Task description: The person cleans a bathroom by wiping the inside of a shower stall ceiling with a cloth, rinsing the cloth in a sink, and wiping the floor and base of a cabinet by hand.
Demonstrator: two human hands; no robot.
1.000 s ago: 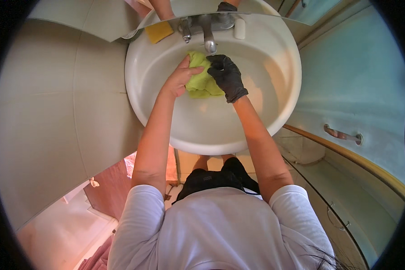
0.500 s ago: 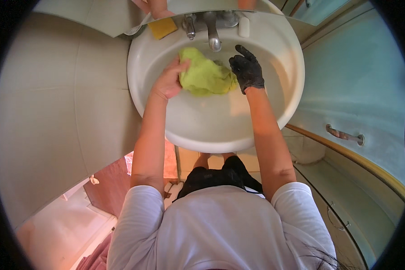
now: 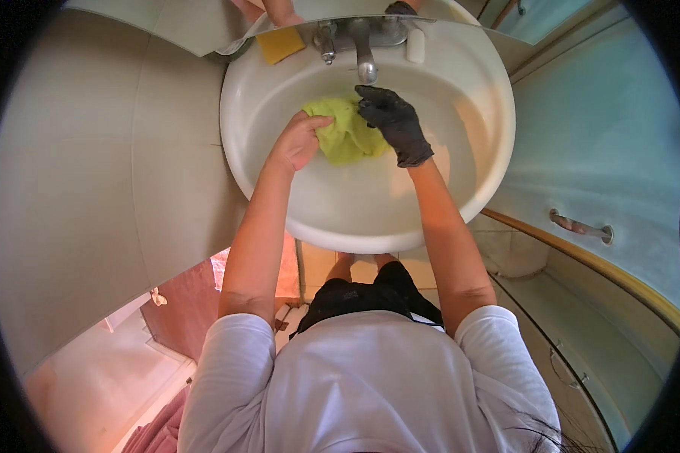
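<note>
My bare left hand (image 3: 300,141) grips the left side of a crumpled lime-green cloth (image 3: 345,140), its thumb lying across the top. The cloth hangs in folds over the basin of a white sink (image 3: 325,230). My right hand (image 3: 398,127) wears a black glove and is at the cloth's upper right, just below the spout. Its index finger stretches out to the left, and the other fingers are partly hidden. The glove overlaps the cloth's edge. Above both hands is the metal faucet (image 3: 365,60).
A yellow sponge (image 3: 281,45) lies on the sink's back left rim, and a white bar-shaped object (image 3: 415,46) right of the faucet. A mirror edge runs along the back. To the right is a light-blue door (image 3: 597,143) with a metal handle (image 3: 582,226); a tiled wall (image 3: 68,174) borders the left.
My gloved right hand has moved left onto the cloth's edge, its fingers turning leftward. My left hand has shifted slightly right and down with the cloth, which looks more bunched.
</note>
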